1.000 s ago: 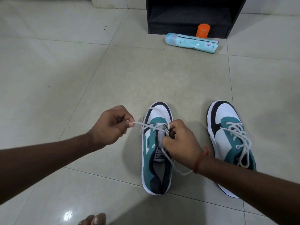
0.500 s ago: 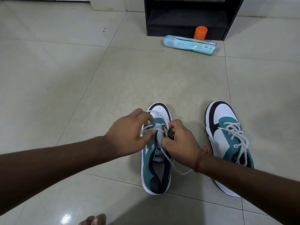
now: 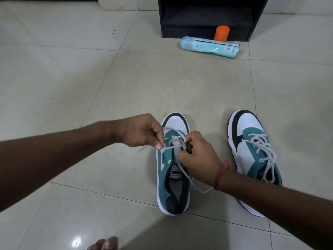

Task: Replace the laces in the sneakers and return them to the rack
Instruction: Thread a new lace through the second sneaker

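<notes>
Two teal, white and black sneakers stand on the tiled floor. The left sneaker (image 3: 171, 177) is only partly laced near the toe with a white lace (image 3: 196, 184), whose loose end trails off to its right side. My left hand (image 3: 142, 130) pinches one stretch of that lace at the shoe's left eyelets. My right hand (image 3: 198, 157) grips the shoe's right eyelet edge and the lace there. The right sneaker (image 3: 252, 156) is fully laced, and my right forearm covers its heel. A black rack (image 3: 209, 17) stands at the back.
In front of the rack lies a pale blue tube-shaped package (image 3: 209, 46), with an orange cup (image 3: 222, 33) behind it. My toes (image 3: 104, 244) show at the bottom edge. Open tiled floor spreads to the left.
My left hand, first held out to the left with the lace taut, came in to the shoe's eyelets and now pinches the lace there. My right hand stayed put.
</notes>
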